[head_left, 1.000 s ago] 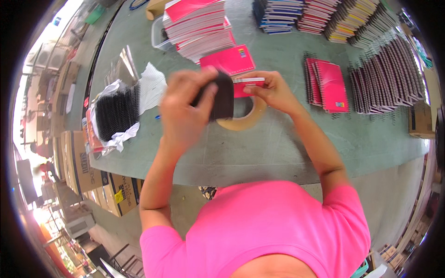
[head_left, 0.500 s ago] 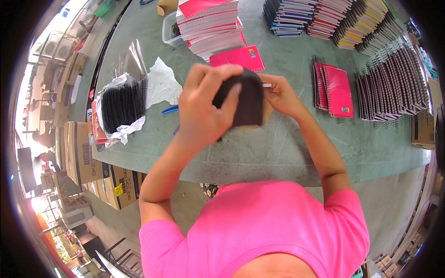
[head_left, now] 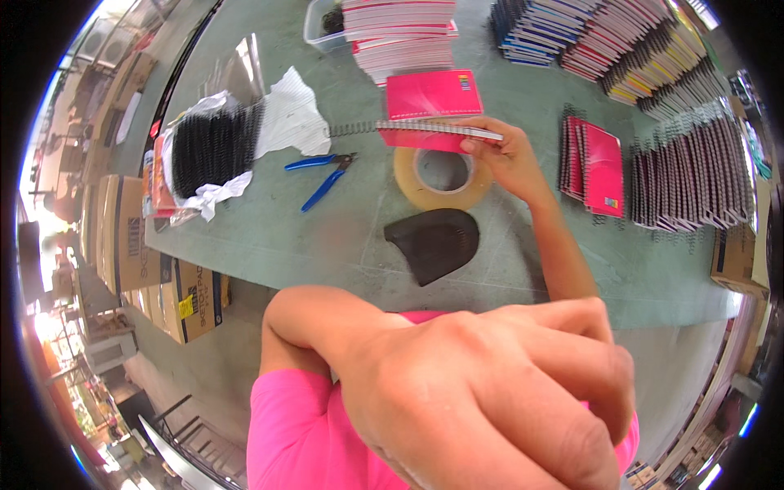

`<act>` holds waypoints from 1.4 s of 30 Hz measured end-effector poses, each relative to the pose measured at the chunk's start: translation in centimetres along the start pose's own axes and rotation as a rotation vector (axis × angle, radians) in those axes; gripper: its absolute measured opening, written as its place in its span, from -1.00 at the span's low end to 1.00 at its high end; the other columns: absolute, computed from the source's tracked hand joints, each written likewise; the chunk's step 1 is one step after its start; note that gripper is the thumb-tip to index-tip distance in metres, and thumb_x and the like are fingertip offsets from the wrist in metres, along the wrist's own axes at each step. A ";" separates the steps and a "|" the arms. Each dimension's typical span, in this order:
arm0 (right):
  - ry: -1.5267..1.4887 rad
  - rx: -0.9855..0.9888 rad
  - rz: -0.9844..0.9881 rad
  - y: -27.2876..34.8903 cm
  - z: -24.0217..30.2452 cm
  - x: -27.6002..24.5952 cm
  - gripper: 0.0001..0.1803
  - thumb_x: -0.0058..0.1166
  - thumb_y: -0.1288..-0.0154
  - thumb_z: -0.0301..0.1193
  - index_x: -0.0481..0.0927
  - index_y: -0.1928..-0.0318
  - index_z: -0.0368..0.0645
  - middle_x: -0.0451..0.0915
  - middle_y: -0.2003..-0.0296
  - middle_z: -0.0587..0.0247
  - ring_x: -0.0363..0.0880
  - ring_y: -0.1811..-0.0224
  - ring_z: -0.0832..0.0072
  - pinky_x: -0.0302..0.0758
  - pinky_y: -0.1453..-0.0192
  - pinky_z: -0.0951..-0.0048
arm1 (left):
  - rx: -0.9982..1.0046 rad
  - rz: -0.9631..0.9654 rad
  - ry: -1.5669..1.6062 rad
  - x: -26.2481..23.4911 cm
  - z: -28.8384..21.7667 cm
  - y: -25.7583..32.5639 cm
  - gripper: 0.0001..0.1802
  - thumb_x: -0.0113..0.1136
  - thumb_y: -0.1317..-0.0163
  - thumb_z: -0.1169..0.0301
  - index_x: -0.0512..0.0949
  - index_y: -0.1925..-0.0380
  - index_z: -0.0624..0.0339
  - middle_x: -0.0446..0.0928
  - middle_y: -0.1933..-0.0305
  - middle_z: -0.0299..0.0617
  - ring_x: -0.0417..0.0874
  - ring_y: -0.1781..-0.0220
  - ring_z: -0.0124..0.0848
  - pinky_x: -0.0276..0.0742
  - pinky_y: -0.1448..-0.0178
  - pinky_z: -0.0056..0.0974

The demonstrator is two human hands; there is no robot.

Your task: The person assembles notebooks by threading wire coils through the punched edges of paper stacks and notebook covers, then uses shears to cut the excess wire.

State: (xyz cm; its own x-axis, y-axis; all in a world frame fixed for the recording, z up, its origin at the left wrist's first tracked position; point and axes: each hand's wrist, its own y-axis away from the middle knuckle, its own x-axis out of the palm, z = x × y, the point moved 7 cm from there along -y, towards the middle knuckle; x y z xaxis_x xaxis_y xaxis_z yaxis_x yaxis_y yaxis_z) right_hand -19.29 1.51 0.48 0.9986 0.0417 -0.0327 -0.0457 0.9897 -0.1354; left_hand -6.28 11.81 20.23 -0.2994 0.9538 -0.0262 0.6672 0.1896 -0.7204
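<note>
My right hand (head_left: pixel 510 159) grips a pink-covered spiral notebook (head_left: pixel 437 129) by its right end, its bound edge facing up. A dark wire coil (head_left: pixel 351 128) runs along that edge and sticks out past the left end. Close in front of the view is my left hand (head_left: pixel 482 384), fingers curled; the fingertips are hidden, and so is anything in them. Below the notebook lies a roll of clear tape (head_left: pixel 404 181), and nearer me a dark, curved pad-like piece (head_left: pixel 437 245). Blue-handled cutters (head_left: pixel 322 181) rest to the left of the tape.
Black coils (head_left: pixel 214 153) sit in white paper at the left. A notebook stack (head_left: pixel 404 41) and a single pink notebook (head_left: pixel 433 91) are beyond my right hand. Coil-bound notebooks (head_left: pixel 690 180) stand at the right, two pink ones (head_left: pixel 603 167) beside them. Cartons (head_left: pixel 122 237) are below left.
My left hand has let go of the dark curved piece, now on the table, and come up close to the view. My right hand still holds the notebook, now fully visible.
</note>
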 end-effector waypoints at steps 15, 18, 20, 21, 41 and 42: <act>0.626 -0.178 -0.182 1.2 2.6 -2.9 -0.77 0.15 -0.13 -0.54 0.59 0.15 -0.21 0.60 0.15 0.31 0.51 0.40 0.66 0.44 0.36 0.58 | 0.076 -0.008 -1.128 -5.0 4.7 0.7 -0.62 0.33 0.12 0.35 0.54 0.21 0.11 0.53 0.21 -0.14 0.55 0.17 -0.19 0.42 0.09 -0.16; 0.230 0.053 -0.206 1.7 2.1 -1.7 -0.82 0.03 -0.20 -0.61 0.51 0.16 -0.25 0.60 0.16 0.28 0.50 0.55 0.65 0.42 0.53 0.59 | -0.296 -0.095 -1.421 -11.4 10.0 5.5 -0.66 0.31 0.09 0.37 0.56 0.23 0.08 0.51 0.14 -0.19 0.48 0.00 -0.22 0.29 -0.08 -0.15; 0.043 0.170 -0.178 1.4 1.8 -0.7 -0.88 -0.11 -0.27 -0.68 0.39 0.20 -0.27 0.59 0.15 0.24 0.52 0.61 0.63 0.43 0.61 0.62 | -0.473 -0.011 -1.323 -12.6 11.6 6.6 -0.61 0.31 0.09 0.42 0.52 0.16 0.08 0.50 0.13 -0.20 0.49 0.05 -0.19 0.31 -0.03 -0.11; -0.031 0.173 -0.170 1.3 1.6 -0.7 -0.87 -0.09 -0.28 -0.66 0.41 0.17 -0.28 0.59 0.15 0.23 0.54 0.57 0.62 0.46 0.57 0.62 | -0.469 0.006 -1.340 -12.8 12.0 6.8 -0.61 0.31 0.07 0.41 0.52 0.16 0.08 0.51 0.15 -0.20 0.49 0.07 -0.19 0.30 -0.01 -0.10; -0.083 -0.004 -0.122 1.0 0.3 -0.1 -0.74 -0.04 -0.33 -0.56 0.52 -0.01 -0.28 0.61 0.18 0.17 0.64 0.19 0.45 0.60 0.14 0.52 | -0.455 0.006 -1.402 -12.3 12.6 5.7 -0.87 0.18 -0.09 0.35 0.54 0.40 0.16 0.54 0.43 -0.13 0.53 0.33 -0.17 0.37 0.18 -0.10; -0.085 0.017 -0.116 0.9 0.3 -0.1 -0.74 -0.04 -0.34 -0.56 0.52 -0.01 -0.28 0.61 0.18 0.17 0.64 0.20 0.45 0.60 0.14 0.52 | -0.462 0.023 -1.398 -12.3 12.6 5.7 -0.86 0.19 -0.08 0.35 0.54 0.39 0.17 0.54 0.42 -0.12 0.53 0.33 -0.16 0.37 0.18 -0.10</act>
State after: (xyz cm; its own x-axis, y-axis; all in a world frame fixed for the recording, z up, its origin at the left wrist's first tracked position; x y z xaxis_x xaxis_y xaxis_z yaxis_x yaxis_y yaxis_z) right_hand -19.44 2.45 0.62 0.9959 -0.0621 0.0662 0.0696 0.9907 -0.1168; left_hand -7.41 -1.76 7.75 -0.5081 0.0130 -0.8612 0.7541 0.4899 -0.4375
